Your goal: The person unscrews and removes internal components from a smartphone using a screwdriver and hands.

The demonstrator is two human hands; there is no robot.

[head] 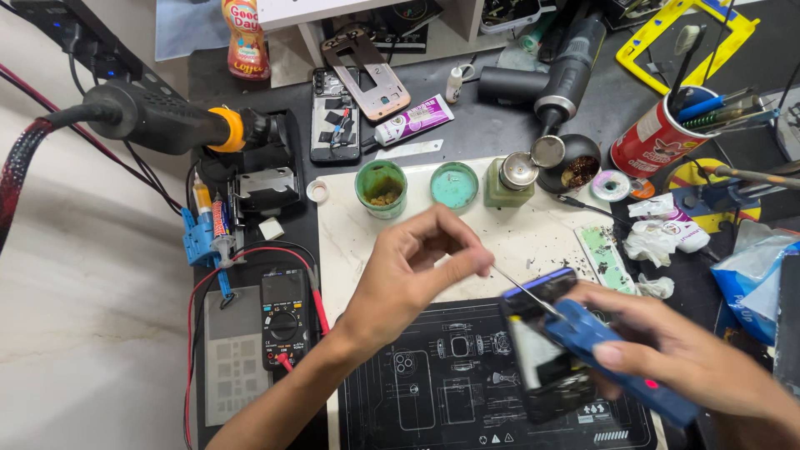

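Smartphone [542, 358], dark glossy slab with a blue edge, held tilted over the black printed work mat [433, 392], low and right of centre — its lower end blurred, hard to make out. Right hand [667, 350] is wrapped around a blue plastic-handled tool [621, 358] whose thin metal tip [525, 293] meets the phone's upper edge; whether this hand also supports the phone cannot be told, the fingers behind it are hidden. Right wrist cut off by the frame's corner. Left hand [417, 267] curled nearly closed, thumb and forefinger pinched together just at the far end of the metal tip; anything pinched there is too small to see.

Outward: white slab [533, 237] under the mat's top, speckled with dark crumbs. On it a green round jar [381, 187] with brownish residue, a teal lid [454, 184], a green glass bottle with steel pump top [510, 179]. Left of the mat a black multimeter [283, 318] with red leads, a grey stencil plate [236, 358]. Above — an opened phone body [335, 115], a white-and-purple glue tube [414, 120], a black hot-air handle [158, 117] with orange ring. Right side: red can of tools [658, 133], crumpled white tissue [662, 237], partly cut-off blue bag [762, 279].
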